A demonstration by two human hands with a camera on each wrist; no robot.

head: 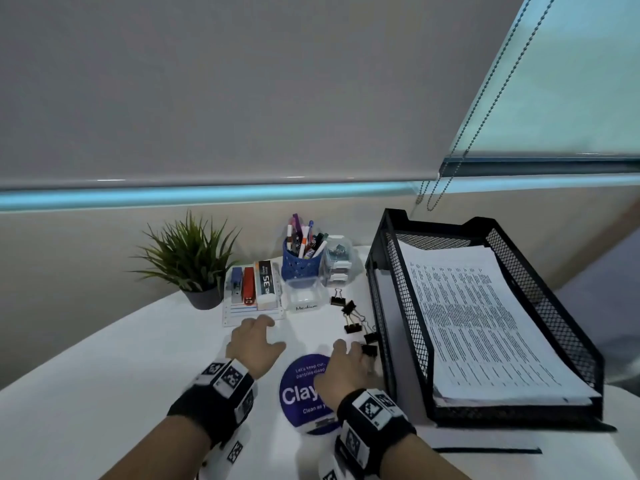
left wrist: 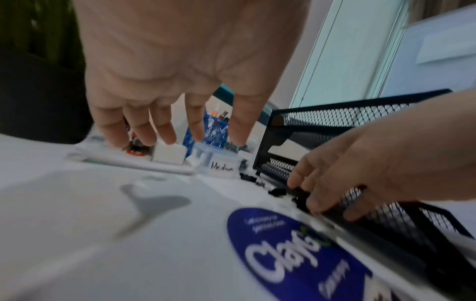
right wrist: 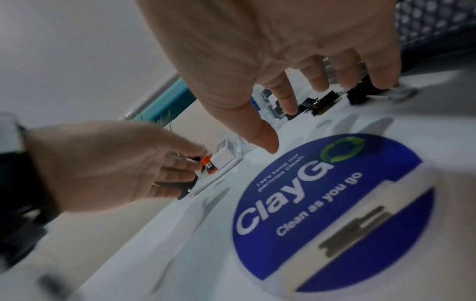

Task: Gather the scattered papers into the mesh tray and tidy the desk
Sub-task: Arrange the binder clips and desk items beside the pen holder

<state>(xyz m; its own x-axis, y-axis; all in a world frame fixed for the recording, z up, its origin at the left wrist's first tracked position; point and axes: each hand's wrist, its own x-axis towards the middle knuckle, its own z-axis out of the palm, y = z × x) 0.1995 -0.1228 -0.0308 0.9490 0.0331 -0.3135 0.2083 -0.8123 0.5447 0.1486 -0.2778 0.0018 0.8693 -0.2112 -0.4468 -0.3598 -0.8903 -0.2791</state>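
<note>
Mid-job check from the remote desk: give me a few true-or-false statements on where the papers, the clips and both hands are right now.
1. The stack of printed papers lies in the black mesh tray. True.
2. The black binder clips are inside the tray. False: they lie on the white desk, beside its left wall.
3. The left hand grips the red stapler. False: it holds nothing; its fingers are spread just short of the stapler's holder.
4. The right hand has its fingertips at the nearest clips. True.
</note>
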